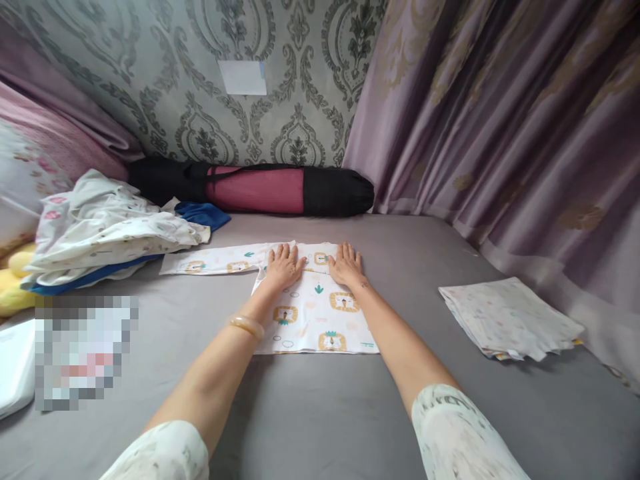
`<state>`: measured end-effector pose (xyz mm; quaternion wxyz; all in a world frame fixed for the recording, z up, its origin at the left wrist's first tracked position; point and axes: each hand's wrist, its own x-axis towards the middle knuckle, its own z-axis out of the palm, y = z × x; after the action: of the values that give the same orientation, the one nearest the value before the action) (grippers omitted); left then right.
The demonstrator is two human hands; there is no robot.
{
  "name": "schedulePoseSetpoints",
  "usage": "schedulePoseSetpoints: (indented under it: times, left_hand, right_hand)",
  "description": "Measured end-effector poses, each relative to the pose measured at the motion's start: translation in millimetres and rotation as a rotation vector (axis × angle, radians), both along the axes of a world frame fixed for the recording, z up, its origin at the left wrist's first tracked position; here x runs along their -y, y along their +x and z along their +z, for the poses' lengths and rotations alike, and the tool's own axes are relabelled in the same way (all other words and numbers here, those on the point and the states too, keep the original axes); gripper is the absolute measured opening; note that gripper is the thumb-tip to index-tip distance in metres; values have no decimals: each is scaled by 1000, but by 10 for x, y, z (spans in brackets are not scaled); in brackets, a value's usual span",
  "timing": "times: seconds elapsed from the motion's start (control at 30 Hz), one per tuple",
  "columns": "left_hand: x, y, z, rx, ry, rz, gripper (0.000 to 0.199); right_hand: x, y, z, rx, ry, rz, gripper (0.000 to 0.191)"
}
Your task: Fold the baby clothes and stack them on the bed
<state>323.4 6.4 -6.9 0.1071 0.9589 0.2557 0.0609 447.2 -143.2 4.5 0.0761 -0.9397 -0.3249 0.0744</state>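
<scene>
A white long-sleeved child's top (310, 320) with yellow lion prints and green leaves lies flat on the grey bed sheet. One sleeve stretches out to the left; the right side shows no sleeve sticking out, and a layer lies across the upper part. My left hand (285, 267) rests palm down near the left shoulder, fingers spread. Lying flat by the right shoulder is my right hand (347, 265), its fingers also apart. Both hands press on the cloth and neither grips it. A pale bangle (247, 326) circles my left wrist.
A heap of clothes (110, 220) sits at the left, beside a yellow plush-like thing (20, 280). Folded clothes (510, 317) lie at the right. A black and dark-red long bag (255, 189) runs along the wall. Purple curtains (480, 107) hang at the right.
</scene>
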Motion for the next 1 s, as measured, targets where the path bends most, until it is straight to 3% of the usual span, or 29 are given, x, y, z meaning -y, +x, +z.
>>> schedulePoseSetpoints:
  times: [0.2, 0.4, 0.53, 0.73, 1.0]
  left_hand:
    - [-73, -94, -59, 100, 85, 32, 62]
    - [-112, -90, -109, 11, 103, 51, 65]
    - [-102, -80, -81, -37, 130, 62, 66]
    - [104, -181, 18, -19, 192, 29, 68]
    - [318, -584, 4, -79, 135, -85, 68]
  right_hand:
    - [150, 85, 33, 23, 10, -8, 68]
    - [177, 95, -43, 13, -9, -15, 69]
    - [163, 98, -5, 1, -32, -20, 68]
    - [62, -16, 109, 103, -30, 12, 64]
    - [-92, -216, -4, 35, 25, 41, 62]
